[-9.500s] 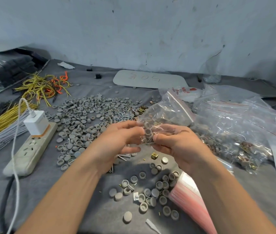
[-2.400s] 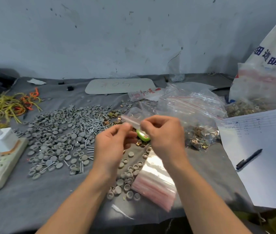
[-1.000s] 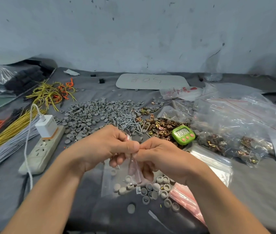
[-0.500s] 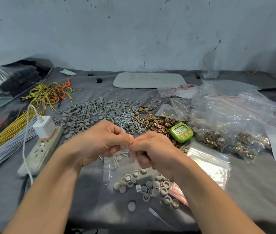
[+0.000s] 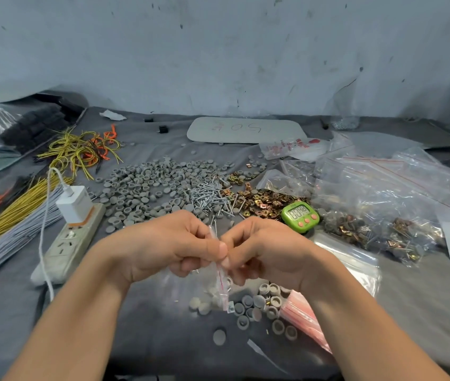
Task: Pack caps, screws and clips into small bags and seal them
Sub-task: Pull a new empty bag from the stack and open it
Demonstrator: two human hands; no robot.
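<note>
I had the left hand (image 5: 168,248) and right hand (image 5: 267,251) thumb to thumb, fingers curled and pinching the red-lined mouth of one small bag (image 5: 212,284), which hung between them just above the table; I could not tell whether anything was in it. The filled bags (image 5: 377,229) to my right suggested part of the job was done. The broad spreads of caps (image 5: 146,185), screws (image 5: 210,196) and clips (image 5: 262,199), plus the stack of empty bags (image 5: 303,317), told me plenty remained.
</note>
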